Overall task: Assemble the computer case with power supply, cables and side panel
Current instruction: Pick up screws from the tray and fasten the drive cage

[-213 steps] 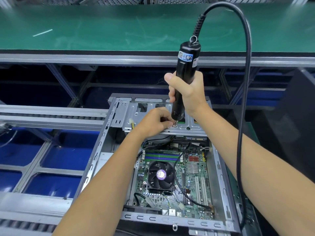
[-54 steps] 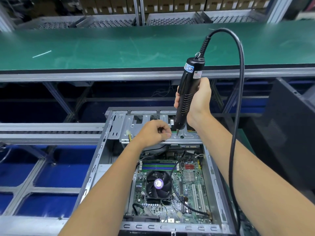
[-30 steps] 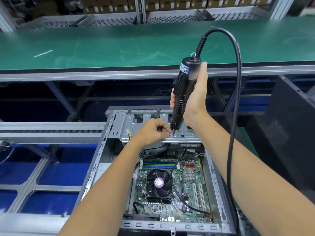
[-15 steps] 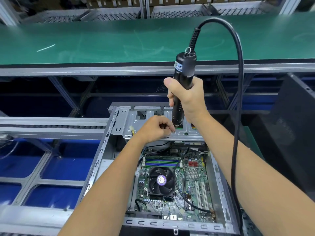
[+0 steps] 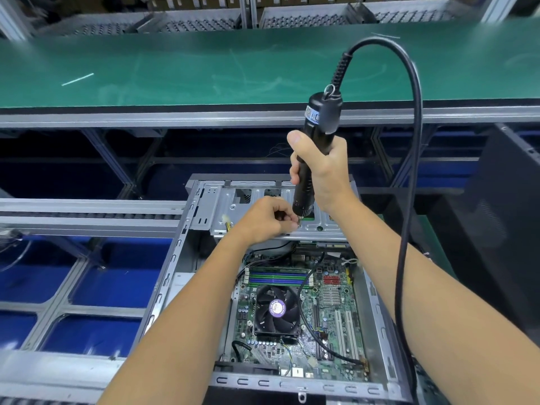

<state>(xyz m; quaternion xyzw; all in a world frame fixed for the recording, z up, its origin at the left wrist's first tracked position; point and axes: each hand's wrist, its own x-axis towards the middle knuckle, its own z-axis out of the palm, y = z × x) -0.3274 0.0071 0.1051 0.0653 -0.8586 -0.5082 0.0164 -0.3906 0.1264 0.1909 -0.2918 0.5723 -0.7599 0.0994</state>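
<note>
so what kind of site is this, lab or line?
Most likely a factory assembly line, not a lab. A long green conveyor belt runs past the station, roller rails feed the open computer case, and the right hand holds a corded electric screwdriver.

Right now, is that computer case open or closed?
Open: the computer case has no side panel, so the fan and circuit board show.
</note>
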